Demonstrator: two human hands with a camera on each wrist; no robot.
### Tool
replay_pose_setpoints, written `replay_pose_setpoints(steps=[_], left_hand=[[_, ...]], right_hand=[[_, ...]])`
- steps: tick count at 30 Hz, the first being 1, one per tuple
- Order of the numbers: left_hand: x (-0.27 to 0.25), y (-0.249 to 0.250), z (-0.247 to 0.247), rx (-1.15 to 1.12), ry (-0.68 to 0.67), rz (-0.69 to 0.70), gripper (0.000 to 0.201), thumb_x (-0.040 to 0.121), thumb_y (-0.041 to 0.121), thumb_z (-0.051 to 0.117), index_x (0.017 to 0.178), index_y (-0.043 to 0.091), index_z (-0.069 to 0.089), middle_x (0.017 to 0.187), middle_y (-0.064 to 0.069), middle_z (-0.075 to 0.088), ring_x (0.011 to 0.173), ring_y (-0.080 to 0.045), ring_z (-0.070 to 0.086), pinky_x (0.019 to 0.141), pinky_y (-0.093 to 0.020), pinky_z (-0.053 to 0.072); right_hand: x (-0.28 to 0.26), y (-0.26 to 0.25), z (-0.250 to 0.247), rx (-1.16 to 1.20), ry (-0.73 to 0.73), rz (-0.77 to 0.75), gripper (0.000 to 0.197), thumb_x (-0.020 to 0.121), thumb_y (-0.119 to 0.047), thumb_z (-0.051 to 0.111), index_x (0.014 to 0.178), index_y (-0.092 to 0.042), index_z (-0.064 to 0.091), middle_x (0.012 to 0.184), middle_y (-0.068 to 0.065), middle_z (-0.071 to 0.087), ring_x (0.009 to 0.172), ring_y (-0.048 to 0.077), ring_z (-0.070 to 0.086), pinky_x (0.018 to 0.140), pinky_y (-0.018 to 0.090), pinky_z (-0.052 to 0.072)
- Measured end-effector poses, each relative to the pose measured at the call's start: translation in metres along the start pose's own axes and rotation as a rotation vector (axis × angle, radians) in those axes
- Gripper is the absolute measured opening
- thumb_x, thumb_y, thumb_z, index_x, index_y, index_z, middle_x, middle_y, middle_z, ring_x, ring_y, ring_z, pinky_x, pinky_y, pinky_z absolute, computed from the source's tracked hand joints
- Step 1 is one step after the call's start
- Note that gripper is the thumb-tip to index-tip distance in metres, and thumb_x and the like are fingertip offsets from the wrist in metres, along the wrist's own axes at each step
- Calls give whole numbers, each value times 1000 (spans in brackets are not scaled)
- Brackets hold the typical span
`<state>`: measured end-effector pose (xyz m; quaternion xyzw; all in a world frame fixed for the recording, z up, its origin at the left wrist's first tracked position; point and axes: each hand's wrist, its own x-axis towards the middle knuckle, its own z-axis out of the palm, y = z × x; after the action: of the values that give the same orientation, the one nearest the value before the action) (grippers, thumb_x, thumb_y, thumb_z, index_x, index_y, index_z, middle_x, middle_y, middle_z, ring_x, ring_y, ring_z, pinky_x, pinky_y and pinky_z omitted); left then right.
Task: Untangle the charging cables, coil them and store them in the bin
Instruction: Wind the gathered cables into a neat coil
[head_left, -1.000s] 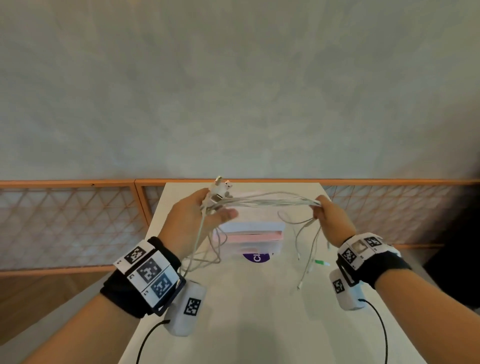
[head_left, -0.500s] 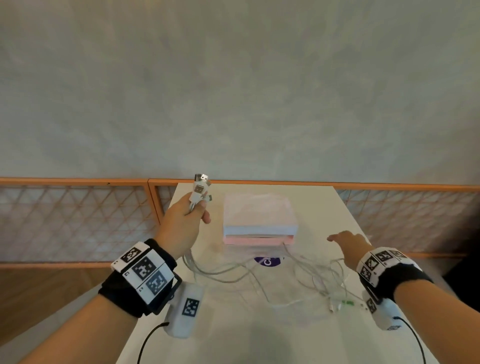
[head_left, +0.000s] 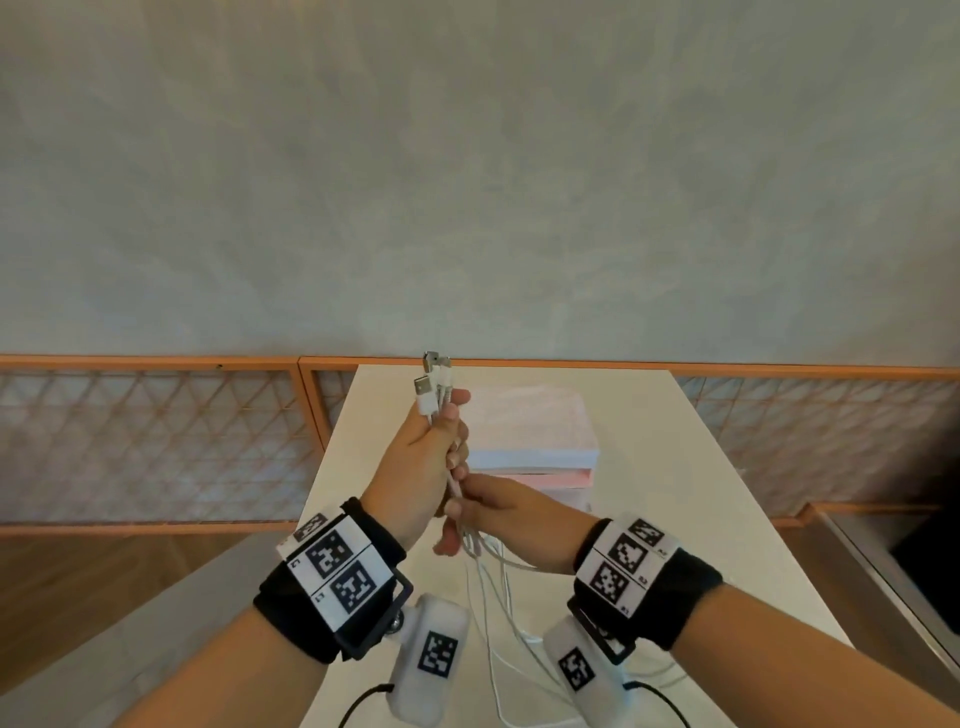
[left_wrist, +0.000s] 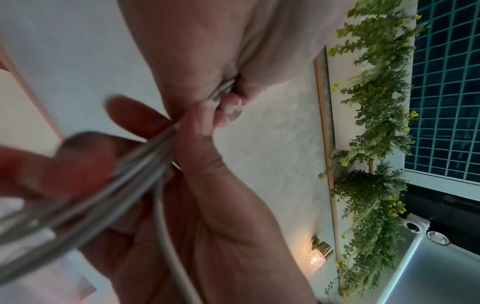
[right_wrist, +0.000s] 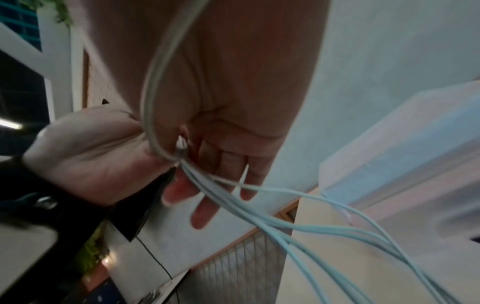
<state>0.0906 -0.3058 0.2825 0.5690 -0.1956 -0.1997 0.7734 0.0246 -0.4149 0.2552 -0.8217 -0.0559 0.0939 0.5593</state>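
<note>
Since half a second ago the right hand (head_left: 506, 512) has come in from the table's right side to pinch the charging cables (head_left: 483, 582) just below the left hand (head_left: 423, 457), whose fist grips them with three plugs upright. Strands hang to the white table (head_left: 675, 467); two stacked boxes (head_left: 535, 441) behind; grey wall.

Bare forearms, black wristbands (head_left: 306, 616), white square-coded marker plates (head_left: 340, 564), white wrist cameras (head_left: 428, 662), apparently thin black leads

Right hand (head_left: 511, 519) now grips cables (head_left: 485, 582) under left hand (head_left: 421, 467).
</note>
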Motion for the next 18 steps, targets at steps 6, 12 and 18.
replay_pose_setpoints(steps=[6, 12, 18], left_hand=[[5, 2, -16, -191, 110, -19, 20, 100, 19, 37, 101, 11, 55, 69, 0, 50, 55, -9, 46, 60, -25, 48], [12, 5, -31, -327, 112, -12, 17, 99, 20, 38, 111, 21, 50, 78, -2, 65, 57, -12, 51, 65, -29, 53], [14, 0, -27, -351, 88, 0, 19, 99, 21, 38, 112, 19, 52, 86, -3, 70, 63, -12, 62, 66, -29, 57]], right_hand=[[-2, 6, 2, -291, 107, -76, 13, 99, -22, 36, 90, -14, 41, 68, -13, 43, 58, 3, 46, 62, 20, 42], [-21, 27, -13, -712, 205, -87, 21, 98, -40, 32, 87, -22, 33, 60, -12, 38, 52, 5, 38, 53, 19, 29], [-28, 31, -19, -672, 242, -63, 27, 97, -41, 32, 82, -19, 34, 60, -7, 40, 55, 15, 38, 54, 24, 30]])
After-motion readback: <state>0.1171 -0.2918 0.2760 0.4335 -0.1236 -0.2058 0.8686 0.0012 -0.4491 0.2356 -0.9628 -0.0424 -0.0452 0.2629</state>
